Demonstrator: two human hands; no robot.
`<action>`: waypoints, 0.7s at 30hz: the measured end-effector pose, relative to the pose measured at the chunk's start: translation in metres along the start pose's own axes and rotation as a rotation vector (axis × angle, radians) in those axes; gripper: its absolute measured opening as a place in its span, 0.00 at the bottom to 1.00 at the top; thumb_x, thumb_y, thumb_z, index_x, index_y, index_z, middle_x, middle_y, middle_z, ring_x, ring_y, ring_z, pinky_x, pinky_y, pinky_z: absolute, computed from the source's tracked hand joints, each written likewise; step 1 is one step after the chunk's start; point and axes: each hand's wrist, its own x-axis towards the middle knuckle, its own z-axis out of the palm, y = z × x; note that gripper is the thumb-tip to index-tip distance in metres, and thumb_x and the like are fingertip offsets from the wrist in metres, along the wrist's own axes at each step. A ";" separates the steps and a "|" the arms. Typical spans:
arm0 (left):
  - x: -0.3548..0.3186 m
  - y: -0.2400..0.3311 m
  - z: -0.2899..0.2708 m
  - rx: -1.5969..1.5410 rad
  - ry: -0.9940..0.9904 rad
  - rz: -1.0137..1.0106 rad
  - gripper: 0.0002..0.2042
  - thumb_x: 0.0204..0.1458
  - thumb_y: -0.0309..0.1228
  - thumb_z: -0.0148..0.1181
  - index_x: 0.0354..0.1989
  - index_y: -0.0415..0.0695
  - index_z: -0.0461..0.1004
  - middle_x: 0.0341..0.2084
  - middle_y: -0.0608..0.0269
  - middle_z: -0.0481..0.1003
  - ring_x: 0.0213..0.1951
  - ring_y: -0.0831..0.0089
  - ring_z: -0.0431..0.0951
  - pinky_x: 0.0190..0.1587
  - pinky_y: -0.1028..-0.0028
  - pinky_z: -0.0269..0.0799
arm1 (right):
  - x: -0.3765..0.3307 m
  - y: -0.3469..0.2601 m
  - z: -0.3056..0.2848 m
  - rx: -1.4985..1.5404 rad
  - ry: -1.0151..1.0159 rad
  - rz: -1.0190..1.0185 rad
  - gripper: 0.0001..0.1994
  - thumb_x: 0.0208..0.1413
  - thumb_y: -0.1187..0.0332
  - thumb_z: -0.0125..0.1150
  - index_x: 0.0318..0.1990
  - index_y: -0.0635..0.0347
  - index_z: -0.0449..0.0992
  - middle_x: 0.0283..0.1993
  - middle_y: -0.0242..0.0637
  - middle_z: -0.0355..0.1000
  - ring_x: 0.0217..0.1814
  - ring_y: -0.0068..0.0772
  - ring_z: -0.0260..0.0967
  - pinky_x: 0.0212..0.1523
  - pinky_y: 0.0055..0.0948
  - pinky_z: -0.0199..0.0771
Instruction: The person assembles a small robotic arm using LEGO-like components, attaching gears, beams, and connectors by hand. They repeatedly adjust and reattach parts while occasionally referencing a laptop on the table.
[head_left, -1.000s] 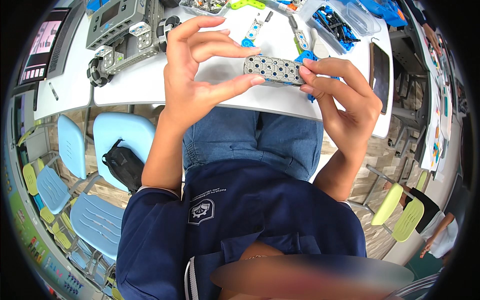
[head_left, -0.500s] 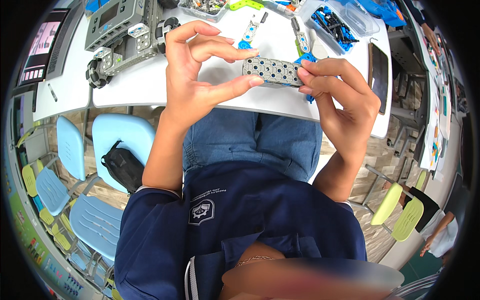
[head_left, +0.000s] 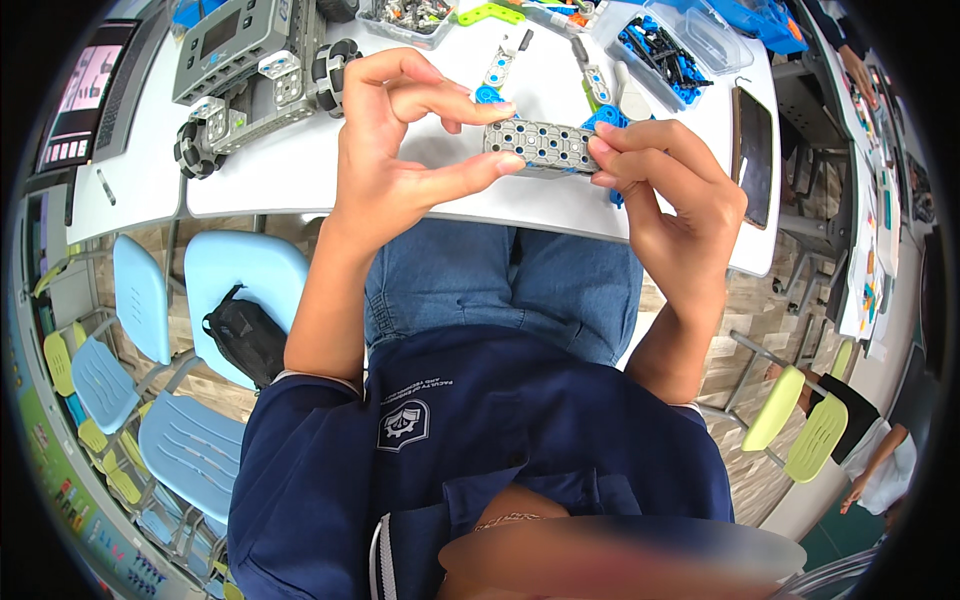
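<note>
Between my two hands a grey perforated plastic building beam [head_left: 542, 145] is held level above the table's front edge. My left hand [head_left: 400, 150] pinches its left end between thumb and index finger, the other fingers curled. On the beam's right end, the thumb and fingers of my right hand [head_left: 670, 180] are closed. Some blue shows through the holes and along its lower edge. Behind the beam lies an assembly with grey beam arms [head_left: 500, 65] and blue connectors [head_left: 603, 118], partly covered by the beam and my fingers.
A wheeled grey robot model [head_left: 265, 85] stands on the white table [head_left: 480, 208] at left, beside a laptop [head_left: 125, 90]. Parts bins [head_left: 665, 60] sit at the back, with a lime green piece [head_left: 490, 13] between them. A phone [head_left: 753, 150] lies at right. Blue chairs [head_left: 245, 265] stand left.
Both hands keep hold of the beam. It has shifted slightly left and tilted a little, and my right hand has moved slightly left with it.
</note>
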 end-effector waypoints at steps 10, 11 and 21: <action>0.015 0.052 -0.037 0.529 0.160 0.427 0.37 0.40 0.36 0.79 0.57 0.42 0.64 0.36 0.60 0.81 0.45 0.69 0.79 0.57 0.63 0.72 | -0.005 -0.001 0.001 -0.078 0.007 -0.175 0.07 0.45 0.88 0.67 0.33 0.69 0.81 0.39 0.41 0.79 0.37 0.31 0.77 0.33 0.24 0.82; 0.012 0.065 -0.042 0.172 0.326 0.442 0.30 0.44 0.38 0.76 0.53 0.41 0.69 0.36 0.58 0.81 0.44 0.68 0.80 0.55 0.62 0.73 | -0.006 -0.001 0.002 -0.104 -0.001 -0.158 0.08 0.45 0.87 0.67 0.33 0.69 0.81 0.39 0.41 0.79 0.37 0.31 0.77 0.34 0.25 0.81; -0.069 0.073 0.005 -0.596 -0.660 -0.475 0.07 0.42 0.15 0.64 0.28 0.41 0.81 0.27 0.63 0.81 0.33 0.68 0.80 0.38 0.69 0.76 | -0.021 0.007 0.011 -0.232 0.121 -0.136 0.19 0.43 0.78 0.72 0.46 0.59 0.81 0.50 0.40 0.77 0.44 0.42 0.74 0.45 0.35 0.75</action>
